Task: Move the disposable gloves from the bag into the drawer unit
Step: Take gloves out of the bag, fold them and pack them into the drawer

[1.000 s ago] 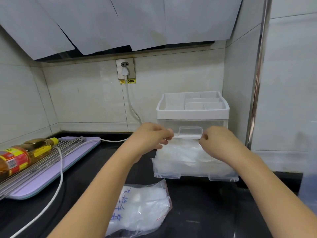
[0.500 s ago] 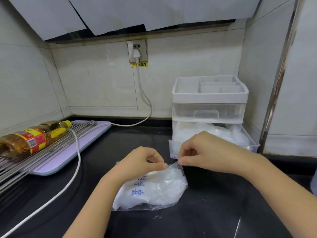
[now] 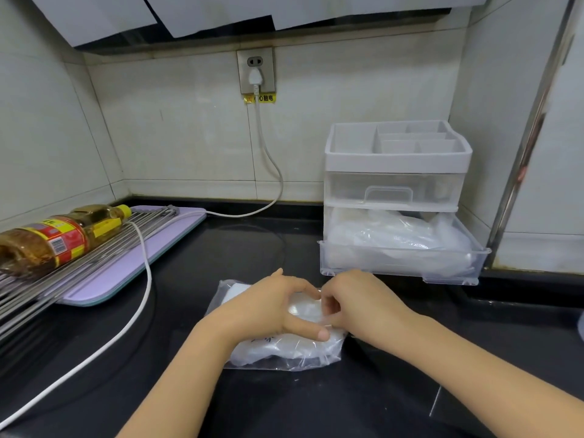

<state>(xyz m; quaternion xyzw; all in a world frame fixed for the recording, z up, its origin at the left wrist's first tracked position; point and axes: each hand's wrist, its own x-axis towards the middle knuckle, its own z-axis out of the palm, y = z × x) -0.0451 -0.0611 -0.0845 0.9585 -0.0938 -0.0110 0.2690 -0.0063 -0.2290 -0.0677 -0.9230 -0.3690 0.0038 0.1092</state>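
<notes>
The bag (image 3: 316, 358) lies flat on the dark worktop (image 3: 221, 248) under both hands, with a wad of white gloves (image 3: 303, 311) still inside it. The left hand (image 3: 268, 311) is spread over the film, thumb and fingers laid on it and pressing it down. The right hand (image 3: 360, 308) meets it at the bag's right end, fingers curled and pinching the edge there. The two hands are close together, fingertips almost touching.

This looks like working the mouth open to reach in. To do it well, keep the left hand as an anchor so the light bag does not slide. Part the two layers of film with the right before pulling, and draw the gloves out as one bundle, not sheet by sheet, since thin gloves cling and scatter.

Just beyond the right hand stands the drawer unit (image 3: 395, 162). Its lower drawer (image 3: 398, 267) is pulled out and already well filled with gloves, so a new bundle may need pressing down before the drawer will close. The upper drawer is closed. Nothing lies between hands and drawer.

Well off to the left of the left hand, an oil bottle (image 3: 53, 241) lies on a wire rack (image 3: 31, 289) over a lilac board (image 3: 126, 273), and a white cable (image 3: 145, 279) trails across the worktop, clear of the path
</notes>
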